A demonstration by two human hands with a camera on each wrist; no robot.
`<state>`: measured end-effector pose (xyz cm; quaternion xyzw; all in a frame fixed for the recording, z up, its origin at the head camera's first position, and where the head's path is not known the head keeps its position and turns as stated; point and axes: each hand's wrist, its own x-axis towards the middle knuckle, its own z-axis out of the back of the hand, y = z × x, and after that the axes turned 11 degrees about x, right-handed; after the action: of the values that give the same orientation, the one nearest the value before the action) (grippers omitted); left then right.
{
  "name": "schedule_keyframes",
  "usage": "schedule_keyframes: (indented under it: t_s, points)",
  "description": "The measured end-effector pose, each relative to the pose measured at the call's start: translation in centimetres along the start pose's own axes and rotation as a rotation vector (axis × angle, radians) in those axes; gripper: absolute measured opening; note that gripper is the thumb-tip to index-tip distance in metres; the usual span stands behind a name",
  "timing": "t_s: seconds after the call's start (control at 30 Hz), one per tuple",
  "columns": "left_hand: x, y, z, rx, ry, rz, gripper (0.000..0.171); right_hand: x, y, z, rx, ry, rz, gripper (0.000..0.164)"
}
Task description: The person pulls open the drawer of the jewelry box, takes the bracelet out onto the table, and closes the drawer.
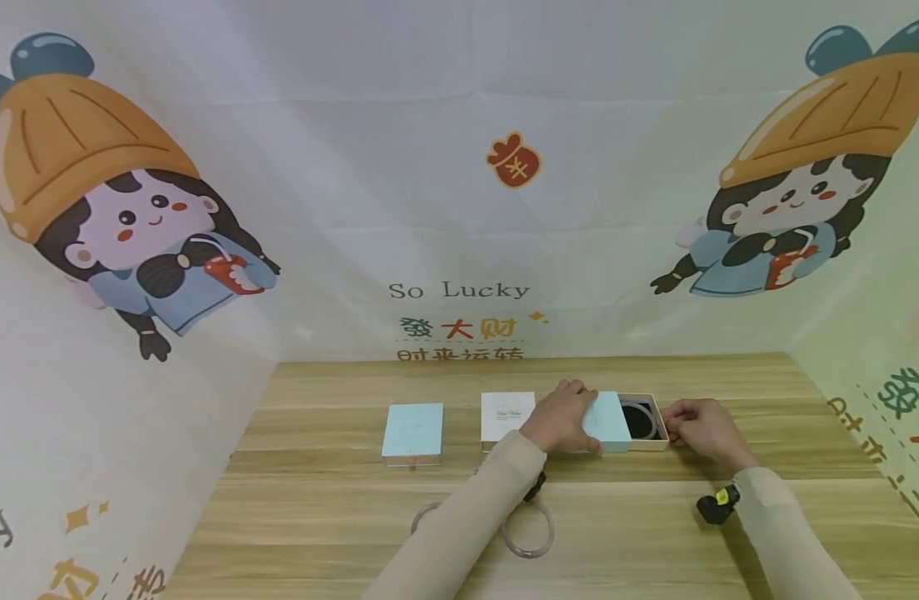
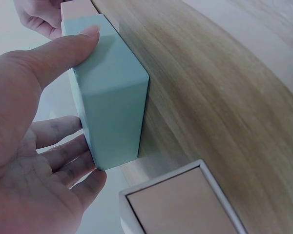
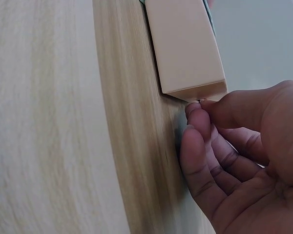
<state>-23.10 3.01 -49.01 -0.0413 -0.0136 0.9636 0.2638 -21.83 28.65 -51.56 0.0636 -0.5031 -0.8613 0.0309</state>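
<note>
On the right half of the table, a light blue box sleeve (image 1: 611, 417) has its pale pink drawer (image 1: 663, 442) partly out to the right. A bangle (image 1: 656, 423) lies on a dark cushion inside the drawer. My left hand (image 1: 560, 419) grips the sleeve; in the left wrist view the thumb presses one side and the fingers touch another face. At the drawer's end, my right hand (image 1: 702, 427) pinches a small pull tab (image 3: 199, 101) between thumb and fingertip, mostly hidden by them. The right wrist view shows the drawer's bare side (image 3: 185, 44).
A white box (image 1: 506, 410) with printed lettering stands just left of my left hand. Farther left is another light blue box (image 1: 412, 427). Two clear bangles lie nearer me: one bangle (image 1: 530, 553) beside my left forearm, another bangle (image 1: 420, 515) partly behind it. Printed cloth walls enclose the wooden table (image 1: 317, 500).
</note>
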Motion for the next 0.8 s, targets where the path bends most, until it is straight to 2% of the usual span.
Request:
schedule_keyframes:
  t_s: [0.8]
  points:
    - [0.2, 0.0, -0.2, -0.005, 0.004, 0.010, 0.092, -0.2, -0.9, 1.2, -0.007, -0.026, -0.007, 0.023]
